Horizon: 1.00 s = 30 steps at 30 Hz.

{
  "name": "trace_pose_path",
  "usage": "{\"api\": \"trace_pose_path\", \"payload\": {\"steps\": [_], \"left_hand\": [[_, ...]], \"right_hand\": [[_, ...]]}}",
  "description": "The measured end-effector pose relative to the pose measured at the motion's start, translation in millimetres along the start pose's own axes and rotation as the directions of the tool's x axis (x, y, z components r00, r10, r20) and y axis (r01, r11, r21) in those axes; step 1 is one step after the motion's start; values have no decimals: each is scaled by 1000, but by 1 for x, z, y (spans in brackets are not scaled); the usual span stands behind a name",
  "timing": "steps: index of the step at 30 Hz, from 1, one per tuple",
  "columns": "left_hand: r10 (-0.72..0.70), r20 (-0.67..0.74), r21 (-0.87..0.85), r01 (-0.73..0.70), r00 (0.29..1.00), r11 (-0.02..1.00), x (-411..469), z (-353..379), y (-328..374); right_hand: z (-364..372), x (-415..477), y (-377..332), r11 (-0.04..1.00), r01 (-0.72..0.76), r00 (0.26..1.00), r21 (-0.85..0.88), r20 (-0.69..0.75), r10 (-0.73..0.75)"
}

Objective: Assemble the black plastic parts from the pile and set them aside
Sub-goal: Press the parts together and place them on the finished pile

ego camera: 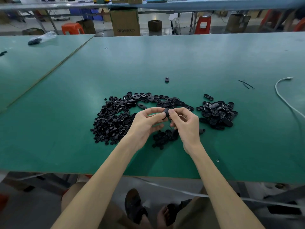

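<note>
A black oval plastic part (pixel 166 112) is held above the green table (pixel 165 60), pinched between my left hand (pixel 146 122) and my right hand (pixel 185 123); fingertips of both meet on it. A large pile of small round black parts (pixel 109 121) lies to the left. A row of oval shells (pixel 155 100) curves behind my hands. Another heap of black ovals (pixel 217 114) sits to the right. A small cluster of black pieces (pixel 163 138) lies under my wrists, partly hidden.
A single black part (pixel 166 79) lies farther back. A white cable (pixel 283 96) runs along the right side, near thin black strips (pixel 245 84). A clear bag with dark parts (pixel 42 38) is at far left. The table's front edge is near my knees.
</note>
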<state>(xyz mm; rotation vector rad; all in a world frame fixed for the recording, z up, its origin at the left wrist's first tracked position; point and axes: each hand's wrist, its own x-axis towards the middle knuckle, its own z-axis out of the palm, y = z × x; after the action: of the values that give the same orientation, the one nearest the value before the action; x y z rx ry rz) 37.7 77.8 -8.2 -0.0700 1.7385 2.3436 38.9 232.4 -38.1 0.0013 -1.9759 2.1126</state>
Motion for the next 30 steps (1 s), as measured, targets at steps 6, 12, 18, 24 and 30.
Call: {"api": "trace_pose_path", "payload": {"steps": [6, 12, 18, 24, 30], "left_hand": [[-8, -1, 4, 8, 1000, 1000, -1, -1, 0], [-20, -14, 10, 20, 1000, 1000, -2, 0, 1], [-14, -23, 63, 15, 1000, 998, -1, 2, 2], [38, -67, 107, -30, 997, 994, -1, 5, 3], [99, -123, 169, -77, 987, 983, 0, 7, 3]], "right_hand": [[0, 0, 0, 1000, 4, 1000, -3, 9, -4], [-1, -1, 0, 1000, 10, 1000, -10, 12, -10], [0, -1, -1, 1000, 15, 1000, -20, 24, -14], [1, -1, -3, 1000, 6, 999, -15, 38, -6], [1, -2, -2, 999, 2, 999, -43, 41, 0]]}}
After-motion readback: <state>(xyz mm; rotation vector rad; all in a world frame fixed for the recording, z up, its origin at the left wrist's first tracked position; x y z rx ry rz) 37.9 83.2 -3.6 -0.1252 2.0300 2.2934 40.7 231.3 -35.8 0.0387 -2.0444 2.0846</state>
